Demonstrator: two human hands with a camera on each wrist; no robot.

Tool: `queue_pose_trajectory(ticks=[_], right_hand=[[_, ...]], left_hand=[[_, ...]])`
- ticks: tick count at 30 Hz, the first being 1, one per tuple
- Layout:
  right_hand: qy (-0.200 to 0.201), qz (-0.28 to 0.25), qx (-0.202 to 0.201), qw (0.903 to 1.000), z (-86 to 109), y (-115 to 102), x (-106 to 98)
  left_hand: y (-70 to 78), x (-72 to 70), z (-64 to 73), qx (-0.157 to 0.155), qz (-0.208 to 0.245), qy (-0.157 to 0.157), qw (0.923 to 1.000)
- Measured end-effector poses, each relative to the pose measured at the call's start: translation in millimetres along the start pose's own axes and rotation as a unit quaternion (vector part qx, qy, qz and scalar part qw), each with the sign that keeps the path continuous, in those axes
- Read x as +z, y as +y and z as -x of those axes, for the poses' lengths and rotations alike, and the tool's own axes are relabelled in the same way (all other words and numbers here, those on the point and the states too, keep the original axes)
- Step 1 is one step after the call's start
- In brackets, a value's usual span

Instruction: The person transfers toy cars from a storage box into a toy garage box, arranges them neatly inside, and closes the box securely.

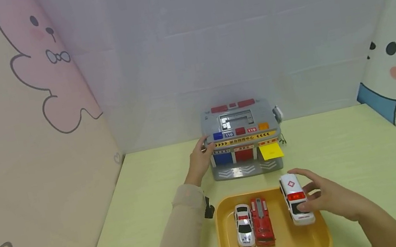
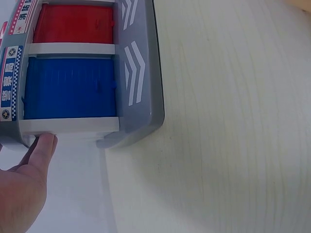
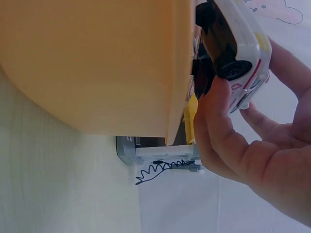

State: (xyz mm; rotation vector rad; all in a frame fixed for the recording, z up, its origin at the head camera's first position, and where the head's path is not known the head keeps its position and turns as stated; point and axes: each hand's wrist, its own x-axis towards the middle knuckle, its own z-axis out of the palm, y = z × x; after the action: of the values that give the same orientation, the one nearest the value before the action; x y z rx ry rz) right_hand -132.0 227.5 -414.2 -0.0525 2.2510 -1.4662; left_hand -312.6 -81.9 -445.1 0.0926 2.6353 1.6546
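My right hand [image 1: 327, 194] pinches a white toy ambulance [image 1: 292, 188] with a red light bar, lifted over the right part of the yellow tray [image 1: 289, 246]. In the right wrist view the ambulance [image 3: 249, 48] is tilted, its wheels and underside showing. My left hand [image 1: 199, 163] rests against the left side of a grey toy rescue station [image 1: 266, 116]. In the left wrist view its fingers [image 2: 44, 151] lie along the station's side wall. The station's blue door [image 2: 70, 90] and red door [image 2: 73, 24] are down, while the yellow door [image 1: 271, 151] is swung up.
A white toy police car [image 1: 244, 228] and a red toy fire truck [image 1: 262, 223] lie side by side in the tray's left half. A white handset [image 1: 278, 113] with a coiled cord hangs on the station's right side. Printed cloth walls enclose the pale green tabletop [image 1: 350, 149].
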Motion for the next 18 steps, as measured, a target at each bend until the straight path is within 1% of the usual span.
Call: queue_pose_trajectory(ticks=[3,11,15,18], right_hand=[[-0.006,-0.002,-0.01,0.9999,-0.7,1,-5],[-0.01,-0.018,-0.01,0.9997,-5.8,6,-13],[-0.012,-0.019,-0.019,0.9996,-7.5,7,-17],[-0.007,-0.017,-0.017,0.9997,-9.3,6,-19]], left_hand=[[-0.7,0.2,-0.4,0.0,-0.001,0.001,1.0],[-2.5,0.4,-2.3,0.005,-0.001,0.004,1.0],[-3.5,1.0,-3.6,0.01,-0.003,0.004,0.9999],[-3.9,1.2,-4.1,0.012,-0.005,0.004,0.9999]])
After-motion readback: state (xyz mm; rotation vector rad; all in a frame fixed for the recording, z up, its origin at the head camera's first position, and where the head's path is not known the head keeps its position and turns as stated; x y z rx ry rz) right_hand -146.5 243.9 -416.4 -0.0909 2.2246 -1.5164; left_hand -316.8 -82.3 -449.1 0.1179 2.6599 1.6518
